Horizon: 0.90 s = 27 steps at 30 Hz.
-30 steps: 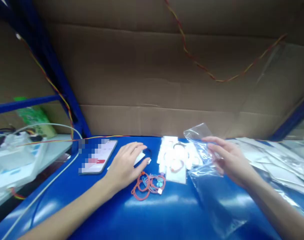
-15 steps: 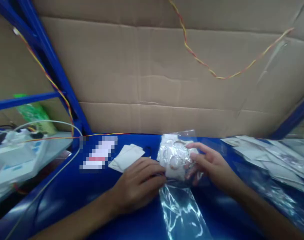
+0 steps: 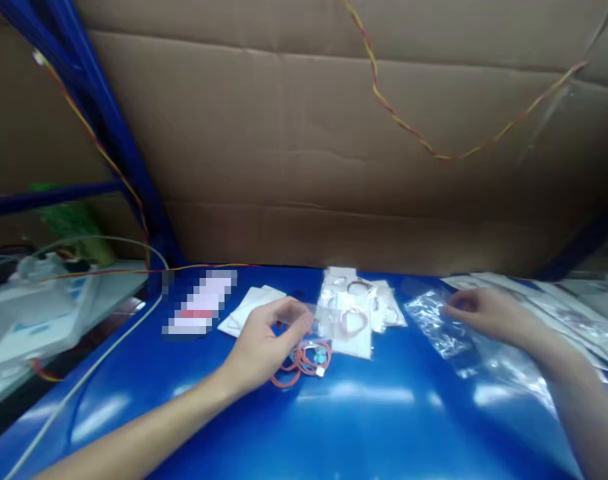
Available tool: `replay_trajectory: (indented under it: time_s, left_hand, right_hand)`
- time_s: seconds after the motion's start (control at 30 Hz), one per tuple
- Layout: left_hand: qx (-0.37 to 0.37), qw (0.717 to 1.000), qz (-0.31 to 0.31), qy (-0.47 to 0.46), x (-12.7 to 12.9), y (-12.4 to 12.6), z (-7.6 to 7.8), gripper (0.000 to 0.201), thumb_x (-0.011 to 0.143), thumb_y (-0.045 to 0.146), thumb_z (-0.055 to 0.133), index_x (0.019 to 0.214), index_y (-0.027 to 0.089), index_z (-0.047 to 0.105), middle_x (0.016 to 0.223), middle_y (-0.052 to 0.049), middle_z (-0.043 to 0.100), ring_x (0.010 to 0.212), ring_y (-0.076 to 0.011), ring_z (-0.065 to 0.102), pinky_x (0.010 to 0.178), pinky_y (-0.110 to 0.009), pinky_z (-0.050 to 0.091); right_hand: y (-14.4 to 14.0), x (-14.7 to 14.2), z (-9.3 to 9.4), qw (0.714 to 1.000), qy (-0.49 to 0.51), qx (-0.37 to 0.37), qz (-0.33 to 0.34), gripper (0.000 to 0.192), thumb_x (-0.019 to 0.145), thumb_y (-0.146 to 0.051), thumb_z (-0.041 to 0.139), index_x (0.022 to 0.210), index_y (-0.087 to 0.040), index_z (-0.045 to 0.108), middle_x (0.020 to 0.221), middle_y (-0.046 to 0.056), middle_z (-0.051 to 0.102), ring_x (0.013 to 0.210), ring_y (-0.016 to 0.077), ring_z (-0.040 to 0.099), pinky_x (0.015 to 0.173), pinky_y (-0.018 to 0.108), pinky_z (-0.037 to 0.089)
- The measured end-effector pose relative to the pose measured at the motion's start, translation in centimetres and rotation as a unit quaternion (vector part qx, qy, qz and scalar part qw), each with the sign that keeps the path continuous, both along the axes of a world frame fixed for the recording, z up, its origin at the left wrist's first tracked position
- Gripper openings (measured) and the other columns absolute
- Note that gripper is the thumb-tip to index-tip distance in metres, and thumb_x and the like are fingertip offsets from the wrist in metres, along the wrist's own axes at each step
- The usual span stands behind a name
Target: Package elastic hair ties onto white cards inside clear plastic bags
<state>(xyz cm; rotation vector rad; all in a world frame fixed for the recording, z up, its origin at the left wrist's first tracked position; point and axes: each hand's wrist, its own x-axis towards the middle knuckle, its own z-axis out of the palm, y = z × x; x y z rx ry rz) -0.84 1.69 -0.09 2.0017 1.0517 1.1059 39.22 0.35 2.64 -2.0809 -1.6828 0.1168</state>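
Note:
My left hand (image 3: 271, 340) is closed in a pinch, thumb against index finger. A strip of clear film meets its fingertips, but what they hold is not plain. Right under them is a coiled orange-red cable (image 3: 299, 363) with a light blue piece and a white connector. To the right of that hand lies a pile of clear packets (image 3: 351, 330) holding white cards and thin coiled wires. My right hand (image 3: 489, 317), at the right, pinches the upper part of a crumpled clear plastic bag (image 3: 439, 327), among other clear plastic.
White cards (image 3: 249, 310) lie behind my left hand, beside a pixelated item (image 3: 199, 307). More flat packets (image 3: 579, 320) are at the right. A cardboard wall (image 3: 304, 167) closes the back. A white device (image 3: 44, 320) and a loose pale cable (image 3: 109, 353) are at left.
My right hand has left the packet pile and moved right to the clear bags. The long clear plastic in front has gone from there. My left hand has shifted slightly left, and the cable coil now shows.

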Motion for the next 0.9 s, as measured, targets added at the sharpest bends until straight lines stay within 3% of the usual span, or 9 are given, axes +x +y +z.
replay_trajectory:
  time_s: [0.13,0.2,0.3,0.37,0.47,0.6,0.73,0.83,0.9]
  left_hand:
    - [-0.054,0.998,-0.027,-0.023,0.1,0.4,0.0,0.026,0.093,0.033,0.060,0.072,0.019,0.066,0.070,-0.001,0.071,0.068,-0.0174,0.064,0.067,-0.030,0.050]
    - [-0.085,0.995,-0.039,-0.025,0.1,0.3,0.0,0.024,0.090,0.033,0.062,0.071,0.019,0.065,0.067,-0.001,0.070,0.064,-0.0171,0.063,0.065,-0.030,0.050]
    - [-0.125,0.990,-0.050,-0.033,0.2,0.2,-0.2,0.020,0.087,0.031,0.063,0.072,0.019,0.064,0.065,-0.002,0.071,0.062,-0.0173,0.064,0.062,-0.029,0.050]
    - [-0.152,0.985,-0.063,-0.046,0.2,0.2,-0.3,0.017,0.086,0.029,0.063,0.073,0.019,0.061,0.067,-0.002,0.072,0.062,-0.0176,0.066,0.061,-0.028,0.051]
    - [-0.154,0.984,-0.079,-0.040,0.0,0.0,-0.3,0.013,0.081,0.024,0.065,0.072,0.020,0.057,0.067,-0.001,0.071,0.060,-0.0161,0.065,0.058,-0.026,0.049]
    - [-0.087,0.991,-0.100,0.030,-0.2,-0.7,-0.3,0.008,0.075,0.016,0.063,0.070,0.019,0.058,0.062,0.003,0.061,0.057,-0.0125,0.056,0.054,-0.023,0.043]
    - [-0.048,0.989,-0.119,0.071,-0.2,-1.5,-0.2,0.011,0.068,0.010,0.062,0.068,0.019,0.056,0.062,0.005,0.057,0.057,-0.0117,0.053,0.052,-0.022,0.040]
    - [-0.029,0.990,-0.122,0.061,-0.2,-1.5,0.1,0.011,0.071,0.009,0.062,0.074,0.019,0.059,0.067,0.004,0.061,0.060,-0.0117,0.056,0.056,-0.022,0.044]
    - [-0.027,0.993,-0.109,0.048,-0.3,-1.2,0.4,0.010,0.076,0.011,0.062,0.083,0.019,0.063,0.074,0.002,0.067,0.066,-0.0134,0.061,0.063,-0.024,0.049]
  right_hand:
    - [-0.5,-2.6,0.6,0.991,-0.070,0.109,0.018,0.047,0.084,-0.062,0.067,0.104,-0.020,0.076,0.095,0.013,0.076,0.080,0.0321,0.070,0.070,0.043,0.053]
    - [-1.3,-5.7,0.9,0.969,-0.014,0.211,0.131,0.034,0.092,-0.053,0.063,0.102,-0.023,0.073,0.102,0.011,0.072,0.086,0.0281,0.069,0.075,0.041,0.054]
    - [-2.9,-11.3,0.9,0.903,0.000,0.268,0.335,0.015,0.092,-0.033,0.067,0.082,-0.024,0.073,0.128,0.011,0.064,0.117,0.0309,0.064,0.093,0.045,0.054]
    - [-3.6,-14.4,0.7,0.857,-0.046,0.310,0.409,0.006,0.088,-0.024,0.070,0.092,-0.025,0.075,0.147,0.011,0.054,0.136,0.0359,0.052,0.104,0.052,0.050]
    - [-3.6,-17.3,0.5,0.821,-0.124,0.352,0.431,0.031,0.086,-0.015,0.067,0.115,-0.024,0.070,0.154,0.014,0.051,0.147,0.0361,0.041,0.115,0.058,0.041]
    - [-2.7,-18.7,-0.3,0.817,-0.184,0.311,0.449,0.057,0.086,-0.016,0.060,0.142,-0.025,0.054,0.163,0.011,0.042,0.155,0.0345,0.026,0.122,0.068,0.023]
    - [-2.7,-19.6,-2.4,0.805,-0.187,0.314,0.467,0.058,0.085,-0.019,0.059,0.143,-0.016,0.054,0.149,0.014,0.058,0.152,0.0349,0.034,0.126,0.067,0.010]
    - [-2.7,-20.0,-3.7,0.825,-0.150,0.347,0.420,0.053,0.087,-0.019,0.059,0.139,-0.010,0.056,0.115,0.014,0.074,0.125,0.0326,0.060,0.125,0.066,0.016]
    - [-2.5,-19.9,-4.1,0.846,-0.119,0.353,0.382,0.049,0.090,-0.020,0.060,0.138,-0.012,0.058,0.099,0.011,0.074,0.101,0.0286,0.067,0.120,0.067,0.027]
